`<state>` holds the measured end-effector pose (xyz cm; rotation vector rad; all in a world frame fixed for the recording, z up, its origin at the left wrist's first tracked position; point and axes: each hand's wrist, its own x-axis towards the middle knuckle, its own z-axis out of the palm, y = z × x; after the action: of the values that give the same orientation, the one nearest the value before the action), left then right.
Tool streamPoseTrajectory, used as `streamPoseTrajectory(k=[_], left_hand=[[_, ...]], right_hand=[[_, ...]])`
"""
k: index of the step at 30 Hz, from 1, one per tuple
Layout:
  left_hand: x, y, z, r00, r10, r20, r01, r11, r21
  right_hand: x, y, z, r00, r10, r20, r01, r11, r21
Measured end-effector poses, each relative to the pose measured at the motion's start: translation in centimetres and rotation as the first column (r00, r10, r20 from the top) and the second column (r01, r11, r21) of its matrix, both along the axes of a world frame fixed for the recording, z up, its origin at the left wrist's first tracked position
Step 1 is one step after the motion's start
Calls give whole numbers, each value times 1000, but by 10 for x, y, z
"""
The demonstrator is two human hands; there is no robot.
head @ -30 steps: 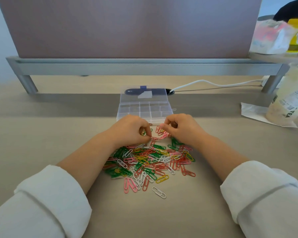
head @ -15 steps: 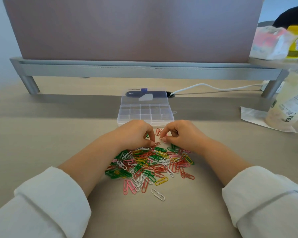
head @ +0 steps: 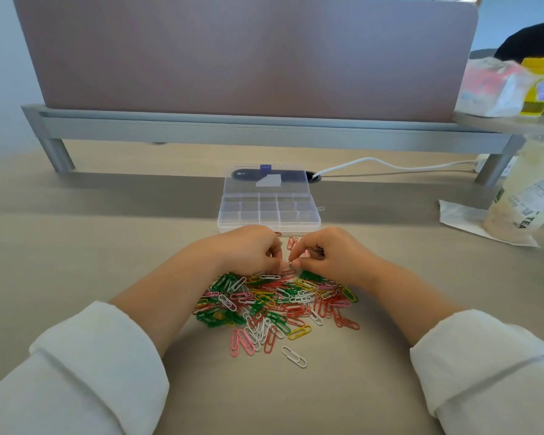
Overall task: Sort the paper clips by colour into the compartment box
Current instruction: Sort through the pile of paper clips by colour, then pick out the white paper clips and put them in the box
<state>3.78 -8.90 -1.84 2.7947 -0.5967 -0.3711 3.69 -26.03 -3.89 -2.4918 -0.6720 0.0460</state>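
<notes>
Compartment box open, clip pile before it.

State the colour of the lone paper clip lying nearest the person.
The lone paper clip is white; the head view shows it best.

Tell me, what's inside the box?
Only empty compartments show inside the box; the clips lie in front of it. The left hand and right hand hide part of its near edge.
</notes>
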Motion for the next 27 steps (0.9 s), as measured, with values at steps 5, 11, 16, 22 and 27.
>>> streamPoseTrajectory(k=[5, 11, 16, 22, 27], left_hand=[[-1, -2, 1, 1000, 4, 20, -2, 998, -68], [-1, 2, 7, 995, 6, 101, 8, 990, -137], [18, 27, 8, 896, 186, 404, -101, 969, -224], [34, 73, -8, 781, 250, 572, -231, 967, -107], [28, 80, -16, 867, 160, 472, -161, 986, -39]], right_hand=[[-1, 2, -1, 998, -15, 61, 15, 1000, 8], [4, 0, 1, 999, -38, 34, 34, 994, 105], [19, 3, 8, 996, -77, 48, 74, 995, 59], [51, 31, 20, 985, -44, 166, 76, 978, -192], [59, 40, 19, 990, 3, 142, 39, 956, -291]])
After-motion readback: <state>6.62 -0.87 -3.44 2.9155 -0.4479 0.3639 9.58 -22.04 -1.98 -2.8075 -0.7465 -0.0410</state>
